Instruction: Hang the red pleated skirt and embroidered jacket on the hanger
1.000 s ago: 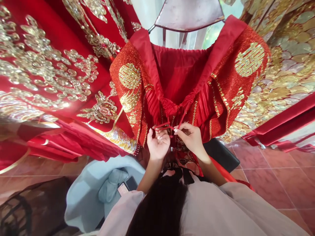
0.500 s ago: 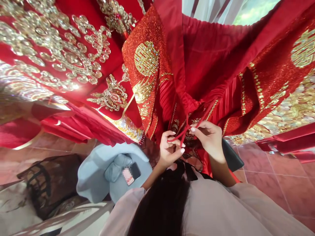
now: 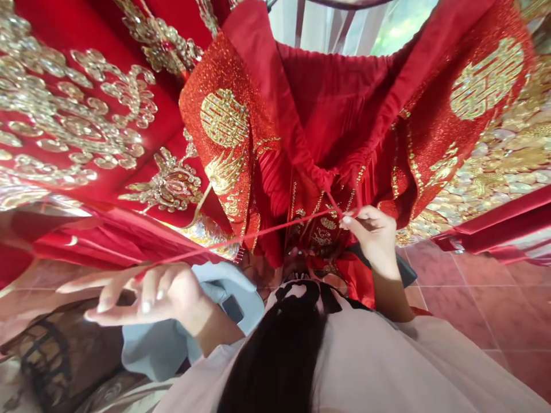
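Observation:
A red drawstring (image 3: 267, 230) runs taut from the waistband of a red skirt (image 3: 344, 92) with glittery orange-red panels and gold emblems. My left hand (image 3: 159, 292) is stretched far out to the left, the cord's end passing into its curled fingers while the index finger points outward. Thumb and fingertips of my right hand (image 3: 372, 232) pinch the drawstring close below the gathered waistband. Exactly how the cord loops at the right fingertips is too small to make out.
More red garments with beaded gold decoration (image 3: 167, 178) hang at the left, and a sequinned gold one (image 3: 508, 166) at the right. A grey-blue chair (image 3: 150, 350) with a phone (image 3: 232, 310) on it stands below my left forearm. Red tiles (image 3: 465, 298) cover the floor.
My left hand has swung from beside the right hand far out to the left, drawing the cord out straight. The right hand stays near the waistband, still pinching. The view has shifted slightly right.

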A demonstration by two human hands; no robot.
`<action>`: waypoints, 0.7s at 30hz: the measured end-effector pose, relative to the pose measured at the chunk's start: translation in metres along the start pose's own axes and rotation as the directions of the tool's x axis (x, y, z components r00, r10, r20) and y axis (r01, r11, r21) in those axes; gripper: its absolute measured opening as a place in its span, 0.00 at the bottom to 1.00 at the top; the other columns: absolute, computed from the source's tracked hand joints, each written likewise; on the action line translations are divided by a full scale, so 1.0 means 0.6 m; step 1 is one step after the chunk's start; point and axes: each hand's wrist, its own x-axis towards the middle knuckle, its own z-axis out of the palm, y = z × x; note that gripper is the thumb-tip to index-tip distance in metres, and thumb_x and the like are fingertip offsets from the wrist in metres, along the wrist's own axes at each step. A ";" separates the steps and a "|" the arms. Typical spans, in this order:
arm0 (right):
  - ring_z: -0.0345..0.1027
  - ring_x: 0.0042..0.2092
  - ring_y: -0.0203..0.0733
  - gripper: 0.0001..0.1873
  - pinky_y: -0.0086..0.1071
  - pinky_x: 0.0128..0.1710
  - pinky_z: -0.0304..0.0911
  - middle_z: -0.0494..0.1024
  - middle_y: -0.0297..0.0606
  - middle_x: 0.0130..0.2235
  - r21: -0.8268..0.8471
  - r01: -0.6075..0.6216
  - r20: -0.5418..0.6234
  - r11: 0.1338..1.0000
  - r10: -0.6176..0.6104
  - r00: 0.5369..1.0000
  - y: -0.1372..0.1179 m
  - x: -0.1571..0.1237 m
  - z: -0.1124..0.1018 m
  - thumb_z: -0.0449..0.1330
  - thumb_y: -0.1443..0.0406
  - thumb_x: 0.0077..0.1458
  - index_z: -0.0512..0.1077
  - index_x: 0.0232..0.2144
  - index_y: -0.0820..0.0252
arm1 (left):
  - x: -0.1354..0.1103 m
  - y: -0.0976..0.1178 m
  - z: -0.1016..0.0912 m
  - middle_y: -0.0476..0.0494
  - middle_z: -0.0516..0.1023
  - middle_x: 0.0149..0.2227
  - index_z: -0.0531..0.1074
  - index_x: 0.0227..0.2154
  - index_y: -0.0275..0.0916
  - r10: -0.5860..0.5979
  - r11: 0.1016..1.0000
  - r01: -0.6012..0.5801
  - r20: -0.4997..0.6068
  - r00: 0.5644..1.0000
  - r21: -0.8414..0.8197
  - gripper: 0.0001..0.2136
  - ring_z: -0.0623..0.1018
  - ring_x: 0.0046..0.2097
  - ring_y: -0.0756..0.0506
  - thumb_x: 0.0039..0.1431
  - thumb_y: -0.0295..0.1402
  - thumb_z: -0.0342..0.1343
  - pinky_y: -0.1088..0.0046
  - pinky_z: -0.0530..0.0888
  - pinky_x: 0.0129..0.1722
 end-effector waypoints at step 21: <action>0.54 0.22 0.28 0.08 0.26 0.23 0.52 0.65 0.28 0.22 -0.349 0.188 0.245 0.918 -0.104 0.964 -0.039 0.002 0.007 0.58 0.62 0.54 0.71 0.34 0.61 | -0.053 -0.065 0.249 0.47 0.77 0.26 0.78 0.30 0.39 -0.113 0.993 0.034 0.861 0.497 0.110 0.13 0.73 0.27 0.50 0.57 0.43 0.57 0.75 0.69 0.27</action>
